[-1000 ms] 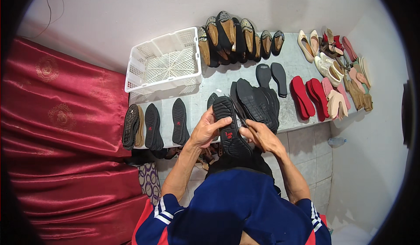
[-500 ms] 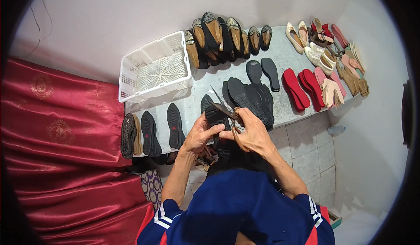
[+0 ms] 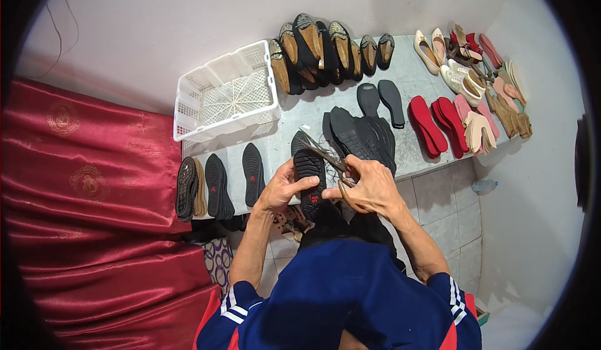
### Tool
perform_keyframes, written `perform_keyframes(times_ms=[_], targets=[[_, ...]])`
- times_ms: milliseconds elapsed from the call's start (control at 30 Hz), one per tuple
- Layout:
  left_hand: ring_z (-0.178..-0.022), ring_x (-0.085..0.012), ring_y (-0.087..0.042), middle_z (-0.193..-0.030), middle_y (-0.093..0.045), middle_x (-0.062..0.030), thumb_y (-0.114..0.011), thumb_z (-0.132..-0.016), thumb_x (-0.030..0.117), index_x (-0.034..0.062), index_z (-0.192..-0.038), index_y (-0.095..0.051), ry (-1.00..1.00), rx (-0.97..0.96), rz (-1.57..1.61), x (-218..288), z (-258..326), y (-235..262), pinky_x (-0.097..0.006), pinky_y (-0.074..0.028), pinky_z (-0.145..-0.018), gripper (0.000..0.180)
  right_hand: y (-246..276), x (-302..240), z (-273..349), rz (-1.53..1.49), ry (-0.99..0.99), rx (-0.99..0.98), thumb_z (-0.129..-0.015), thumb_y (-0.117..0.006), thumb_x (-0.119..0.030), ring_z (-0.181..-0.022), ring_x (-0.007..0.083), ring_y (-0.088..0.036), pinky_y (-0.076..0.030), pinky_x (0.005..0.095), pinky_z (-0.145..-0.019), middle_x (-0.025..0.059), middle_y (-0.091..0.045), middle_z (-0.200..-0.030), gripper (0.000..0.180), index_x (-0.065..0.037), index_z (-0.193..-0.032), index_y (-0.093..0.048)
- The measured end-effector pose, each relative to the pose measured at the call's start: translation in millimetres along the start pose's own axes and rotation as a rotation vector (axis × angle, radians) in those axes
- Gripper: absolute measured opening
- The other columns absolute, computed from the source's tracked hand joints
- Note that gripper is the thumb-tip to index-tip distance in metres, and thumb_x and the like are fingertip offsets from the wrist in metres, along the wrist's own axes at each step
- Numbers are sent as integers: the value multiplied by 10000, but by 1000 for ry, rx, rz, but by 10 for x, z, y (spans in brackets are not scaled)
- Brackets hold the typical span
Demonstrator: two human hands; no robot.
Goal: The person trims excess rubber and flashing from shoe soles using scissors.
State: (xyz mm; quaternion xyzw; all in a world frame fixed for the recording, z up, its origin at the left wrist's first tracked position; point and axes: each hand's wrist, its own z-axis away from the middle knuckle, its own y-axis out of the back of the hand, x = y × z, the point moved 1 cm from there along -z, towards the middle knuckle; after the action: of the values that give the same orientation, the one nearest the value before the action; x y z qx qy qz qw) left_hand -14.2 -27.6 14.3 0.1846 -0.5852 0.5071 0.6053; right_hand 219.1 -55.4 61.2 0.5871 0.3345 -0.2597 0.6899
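Observation:
My left hand (image 3: 279,191) is closed round a black ridged shoe sole (image 3: 308,168), its thumb lying across the tread. A small red mark shows near the sole's lower end. In my right hand (image 3: 374,188) is a pair of scissors (image 3: 323,154) with brownish handles, its blades pointing up and left along the sole's upper right edge. The blades are slightly apart. Just beyond my hands, a pile of black soles (image 3: 360,134) lies on the grey table (image 3: 294,115). Another single black sole (image 3: 253,173) rests left of my left hand.
A white plastic basket (image 3: 181,109) stands at the back left beside a row of black shoes (image 3: 308,43). Stacked soles (image 3: 217,187) line the near left edge. Red soles (image 3: 427,128), pale shoes (image 3: 462,84) and beige pieces (image 3: 479,131) lie to the right. A red curtain (image 3: 94,193) hangs at left.
The sole has been turned so its tread and red mark face up more. The scissors have shifted slightly right, from across the sole's upper part to its right edge. The view has shifted slightly.

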Motion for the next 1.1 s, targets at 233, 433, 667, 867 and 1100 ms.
perform_keyframes(times_ms=[233, 433, 667, 867, 1100], targets=[[-916, -90, -616, -1043, -687, 18, -769, -936, 198, 34, -1247, -675, 109, 81, -270, 107, 49, 179, -257, -508, -830, 364, 50, 84, -44, 48, -48, -116, -668, -885, -641, -489, 196, -533, -452, 375, -535, 57, -508, -514, 720, 11, -640, -580], [-818, -127, -684, -956, -698, -55, -753, -921, 125, 35, -1277, -578, -247, 855, -12, -56, 210, 861, -281, -559, -719, 407, -100, 250, -22, 157, -142, -62, -660, -830, -728, -519, 276, -635, -511, 407, -572, 91, -560, -506, 739, -12, -646, -647], [-1076, -261, -663, -1222, -606, -194, -698, -918, -45, -36, -1373, -489, -222, 1062, 268, -1088, 586, 1644, -392, -627, -933, 501, -163, 349, 19, 154, -193, -86, -685, -820, -718, -531, 294, -642, -519, 407, -598, 93, -576, -519, 721, -14, -666, -668], [-1082, -343, -671, -1254, -617, -181, -819, -831, 276, 100, -1236, -670, 325, 1223, -692, -1348, 718, 1591, -469, -579, -850, 466, -204, 413, 34, 154, -243, -90, -745, -777, -711, -566, 311, -674, -525, 419, -613, 107, -612, -547, 707, -9, -716, -695], [-1195, -393, -532, -1200, -579, -185, -798, -810, 346, 149, -1240, -697, 258, 1436, -1571, -1514, 597, 1434, -518, -394, -1076, 483, -267, 420, 133, 124, -244, -64, -764, -764, -708, -567, 324, -674, -515, 425, -599, 118, -617, -553, 698, -16, -717, -690]])
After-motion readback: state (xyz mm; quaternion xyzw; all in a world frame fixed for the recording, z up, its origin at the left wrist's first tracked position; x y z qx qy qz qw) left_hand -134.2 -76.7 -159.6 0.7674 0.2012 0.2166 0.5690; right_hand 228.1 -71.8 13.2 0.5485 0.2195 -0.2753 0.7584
